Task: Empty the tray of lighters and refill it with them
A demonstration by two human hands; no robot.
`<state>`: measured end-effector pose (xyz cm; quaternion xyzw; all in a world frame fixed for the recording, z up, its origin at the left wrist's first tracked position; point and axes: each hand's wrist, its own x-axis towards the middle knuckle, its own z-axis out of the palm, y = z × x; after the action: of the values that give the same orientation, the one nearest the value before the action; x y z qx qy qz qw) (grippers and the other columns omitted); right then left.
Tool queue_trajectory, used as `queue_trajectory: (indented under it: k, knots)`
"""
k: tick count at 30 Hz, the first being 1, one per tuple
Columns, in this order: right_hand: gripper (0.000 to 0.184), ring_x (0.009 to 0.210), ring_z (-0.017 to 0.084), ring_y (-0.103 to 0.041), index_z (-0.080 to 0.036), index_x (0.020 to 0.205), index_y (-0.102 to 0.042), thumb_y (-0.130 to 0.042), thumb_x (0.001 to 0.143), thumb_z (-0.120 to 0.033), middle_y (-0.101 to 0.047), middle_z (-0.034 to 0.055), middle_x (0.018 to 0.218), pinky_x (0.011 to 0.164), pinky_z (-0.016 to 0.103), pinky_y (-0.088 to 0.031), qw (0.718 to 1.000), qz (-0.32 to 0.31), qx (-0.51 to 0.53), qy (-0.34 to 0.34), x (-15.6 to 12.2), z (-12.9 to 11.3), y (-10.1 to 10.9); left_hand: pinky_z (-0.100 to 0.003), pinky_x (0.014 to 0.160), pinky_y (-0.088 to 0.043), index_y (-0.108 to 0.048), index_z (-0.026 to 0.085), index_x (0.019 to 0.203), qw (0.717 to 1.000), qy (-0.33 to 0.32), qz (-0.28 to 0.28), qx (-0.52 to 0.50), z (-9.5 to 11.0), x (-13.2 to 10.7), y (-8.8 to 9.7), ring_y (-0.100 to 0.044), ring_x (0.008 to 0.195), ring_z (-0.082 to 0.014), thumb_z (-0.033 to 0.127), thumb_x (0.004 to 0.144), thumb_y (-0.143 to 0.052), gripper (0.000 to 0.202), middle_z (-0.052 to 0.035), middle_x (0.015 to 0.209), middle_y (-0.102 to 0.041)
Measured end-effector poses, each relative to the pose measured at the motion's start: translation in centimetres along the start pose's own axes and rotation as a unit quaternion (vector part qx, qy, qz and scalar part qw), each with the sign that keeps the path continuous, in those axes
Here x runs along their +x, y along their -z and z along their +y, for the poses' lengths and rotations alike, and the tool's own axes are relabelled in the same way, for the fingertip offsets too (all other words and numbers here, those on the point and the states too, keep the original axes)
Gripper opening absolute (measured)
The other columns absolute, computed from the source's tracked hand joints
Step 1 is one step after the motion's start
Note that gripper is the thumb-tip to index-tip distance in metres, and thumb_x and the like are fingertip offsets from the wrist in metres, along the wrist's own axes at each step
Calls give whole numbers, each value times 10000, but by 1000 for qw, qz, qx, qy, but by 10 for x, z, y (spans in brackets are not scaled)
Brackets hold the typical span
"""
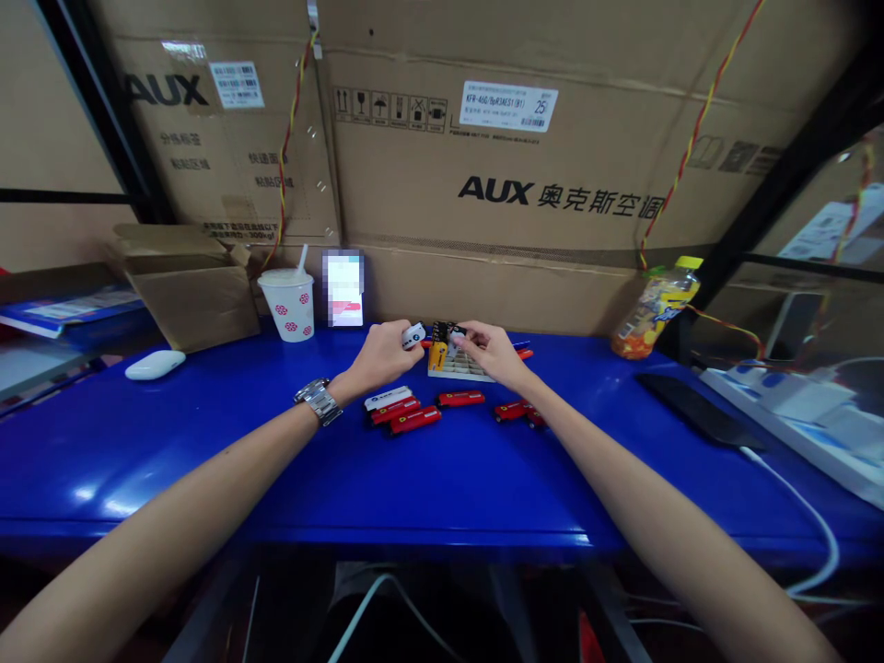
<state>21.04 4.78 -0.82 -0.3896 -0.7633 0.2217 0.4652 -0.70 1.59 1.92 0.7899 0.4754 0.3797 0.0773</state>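
My left hand is over the blue table and pinches a small white object between its fingers. My right hand pinches a small pale item just above a beige grid tray. Between my hands stands a yellow and black pack, partly hidden by my fingers. In front of the tray lie several small red stick-shaped items, possibly lighters, and a white one. A metal watch sits on my left wrist.
A paper cup with a straw and a phone with a blurred screen stand at the back. An open cardboard box and a white oval object are at left. A plastic bottle, black slab and power strip are at right.
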Motion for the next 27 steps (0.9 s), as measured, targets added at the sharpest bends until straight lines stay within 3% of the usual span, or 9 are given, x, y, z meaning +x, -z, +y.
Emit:
queue_trajectory:
  k: [10,13,16,22,27]
  knots:
    - [263,598,142,-585,-215,1004,-494,-594,771,-286,-615,10,747,561,285,-460,998,29,48,-24,-4,-8,1,-287,518,-251,-429,199,628,999,16,-27,19,9,-2,2,-375,528,-116,259,726,-558,173,-6,585,-509]
    - [203,556,129,-542,-218,935,-516,-600,791,-334,-581,-10,676,533,272,-440,999,34,26,-13,-5,-15,0,-285,521,-251,-407,203,634,999,2,-31,27,14,-4,2,-385,529,-117,269,749,-548,194,-9,596,-515]
    - [225,516,110,-488,-205,847,-552,-592,814,-424,-545,-19,613,517,263,-417,999,-2,39,-6,-8,-29,-3,-278,524,-257,-401,205,652,999,-17,-35,28,17,-6,1,-412,532,-120,263,760,-544,188,-4,598,-515]
    - [303,510,99,-453,-188,870,-587,-628,786,-477,-492,-35,578,502,248,-397,996,-44,72,15,-9,-54,-17,-280,536,-276,-471,191,758,995,-56,-74,31,20,-11,-2,-521,592,-157,234,786,-508,64,-41,682,-587]
    - [357,462,97,-449,-190,809,-586,-643,745,-537,-532,-21,559,445,247,-387,993,-11,119,-23,-4,-46,0,-271,569,-339,-519,165,943,987,-84,-129,35,10,-4,11,-548,627,-153,221,752,-538,200,-50,764,-628]
